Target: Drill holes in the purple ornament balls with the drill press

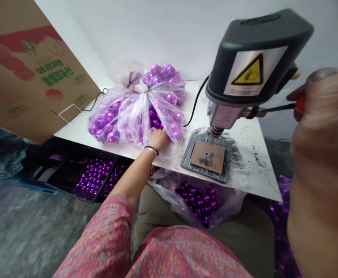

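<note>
My left hand point(158, 138) reaches into the opening of a clear plastic bag point(136, 104) full of shiny purple balls on the white table point(252, 170); its fingers are hidden inside the bag. My right hand point(321, 112), very close to the camera, is wrapped around the red-tipped lever point(284, 107) of a small black drill press point(255, 61). Under the drill bit lies a brown board point(208, 156) on a grey base plate point(186, 156), with dark shavings around it.
A second plastic bag of purple balls point(199, 199) rests on my lap. A black crate point(78, 173) with more purple balls sits on the floor at left. A cardboard box point(26, 73) leans at the upper left. A black cable point(196, 102) runs behind the drill.
</note>
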The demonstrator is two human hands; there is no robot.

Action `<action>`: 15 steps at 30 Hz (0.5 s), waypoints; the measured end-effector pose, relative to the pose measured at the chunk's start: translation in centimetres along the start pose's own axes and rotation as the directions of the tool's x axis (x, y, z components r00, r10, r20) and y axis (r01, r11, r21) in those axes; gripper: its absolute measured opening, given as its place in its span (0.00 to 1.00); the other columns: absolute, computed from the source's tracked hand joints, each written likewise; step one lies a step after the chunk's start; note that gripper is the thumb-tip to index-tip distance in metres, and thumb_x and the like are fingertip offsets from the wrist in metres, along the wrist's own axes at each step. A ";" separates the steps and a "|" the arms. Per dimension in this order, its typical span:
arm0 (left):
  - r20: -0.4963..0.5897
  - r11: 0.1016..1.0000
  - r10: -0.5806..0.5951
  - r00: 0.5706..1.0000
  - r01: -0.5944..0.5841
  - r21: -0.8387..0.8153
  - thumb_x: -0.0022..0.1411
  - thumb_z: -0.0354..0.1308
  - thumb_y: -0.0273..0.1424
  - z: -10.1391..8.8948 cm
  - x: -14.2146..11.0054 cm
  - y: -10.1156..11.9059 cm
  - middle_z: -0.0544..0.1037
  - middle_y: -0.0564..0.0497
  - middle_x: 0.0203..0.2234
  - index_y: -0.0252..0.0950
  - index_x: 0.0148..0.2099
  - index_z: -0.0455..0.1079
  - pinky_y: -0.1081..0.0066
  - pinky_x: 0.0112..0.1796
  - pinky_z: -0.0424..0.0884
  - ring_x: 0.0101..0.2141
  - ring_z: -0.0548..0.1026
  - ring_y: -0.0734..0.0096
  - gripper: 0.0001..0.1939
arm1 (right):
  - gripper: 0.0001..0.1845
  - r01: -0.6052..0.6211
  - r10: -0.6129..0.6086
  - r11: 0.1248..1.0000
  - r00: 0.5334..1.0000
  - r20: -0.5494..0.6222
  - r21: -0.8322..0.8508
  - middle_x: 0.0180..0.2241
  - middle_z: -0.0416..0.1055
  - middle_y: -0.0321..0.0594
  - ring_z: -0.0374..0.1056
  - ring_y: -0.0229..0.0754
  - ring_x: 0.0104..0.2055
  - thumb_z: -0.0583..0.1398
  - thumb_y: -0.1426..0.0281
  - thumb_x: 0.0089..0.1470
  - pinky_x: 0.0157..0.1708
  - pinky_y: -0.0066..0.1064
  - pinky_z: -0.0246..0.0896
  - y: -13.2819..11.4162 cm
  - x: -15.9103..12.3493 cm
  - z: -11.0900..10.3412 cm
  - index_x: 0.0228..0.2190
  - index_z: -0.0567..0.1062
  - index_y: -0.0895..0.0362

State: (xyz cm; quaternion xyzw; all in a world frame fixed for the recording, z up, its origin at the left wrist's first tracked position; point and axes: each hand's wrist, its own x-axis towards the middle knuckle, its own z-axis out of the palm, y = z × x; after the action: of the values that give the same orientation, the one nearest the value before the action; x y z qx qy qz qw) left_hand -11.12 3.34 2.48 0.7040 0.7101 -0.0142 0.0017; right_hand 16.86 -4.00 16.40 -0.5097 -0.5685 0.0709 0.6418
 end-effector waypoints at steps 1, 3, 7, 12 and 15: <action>-0.015 0.999 -0.008 1.000 0.007 -0.041 0.64 0.58 0.32 0.3 -0.2 -0.1 0.79 0.32 0.49 0.29 0.60 0.72 0.46 0.58 0.65 0.54 0.75 0.41 0.24 | 0.18 0.013 -0.013 1.000 1.000 -0.018 0.007 0.21 0.54 0.28 0.51 0.16 0.26 0.48 0.70 0.61 0.33 0.26 0.46 0.4 0.1 0.1 0.21 0.54 0.64; -0.092 0.985 -0.020 0.996 0.004 -0.172 0.60 0.61 0.31 0.6 -1.1 -0.7 0.78 0.32 0.51 0.30 0.62 0.70 0.48 0.58 0.67 0.54 0.75 0.43 0.28 | 0.15 0.038 -0.037 0.999 0.998 -0.057 0.015 0.21 0.56 0.28 0.52 0.16 0.25 0.51 0.73 0.60 0.32 0.26 0.46 1.1 0.2 0.1 0.21 0.58 0.65; -0.250 0.768 -0.026 0.968 -0.141 -0.625 0.53 0.63 0.30 0.2 -4.5 -2.4 0.71 0.36 0.59 0.34 0.65 0.65 0.57 0.57 0.71 0.57 0.72 0.51 0.36 | 0.19 0.032 -0.031 0.999 0.997 -0.067 0.020 0.20 0.56 0.28 0.53 0.17 0.26 0.50 0.70 0.61 0.33 0.28 0.45 1.2 -0.1 0.0 0.20 0.56 0.66; 0.066 0.031 0.218 0.974 0.061 -0.998 0.59 0.58 0.45 0.5 -7.6 -1.6 0.77 0.45 0.45 0.47 0.70 0.54 0.65 0.35 0.74 0.35 0.78 0.66 0.38 | 0.22 0.065 -0.062 0.996 0.997 -0.053 0.063 0.20 0.51 0.30 0.53 0.17 0.26 0.49 0.64 0.62 0.34 0.28 0.45 0.7 -0.2 0.4 0.21 0.50 0.64; 0.153 -0.133 0.293 0.944 0.199 -0.971 0.59 0.59 0.52 1.5 -7.5 0.7 0.78 0.46 0.41 0.48 0.66 0.58 0.68 0.30 0.70 0.30 0.76 0.69 0.36 | 0.19 0.162 -0.158 0.986 0.984 -0.079 0.048 0.18 0.50 0.31 0.54 0.20 0.23 0.49 0.72 0.62 0.29 0.25 0.45 1.4 0.5 0.7 0.20 0.50 0.61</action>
State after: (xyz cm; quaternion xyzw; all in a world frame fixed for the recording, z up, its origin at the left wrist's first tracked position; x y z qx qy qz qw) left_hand -10.40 -4.22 1.14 0.4717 0.4374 0.4094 0.6470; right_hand 17.16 -2.55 15.59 -0.4471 -0.5811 0.0153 0.6799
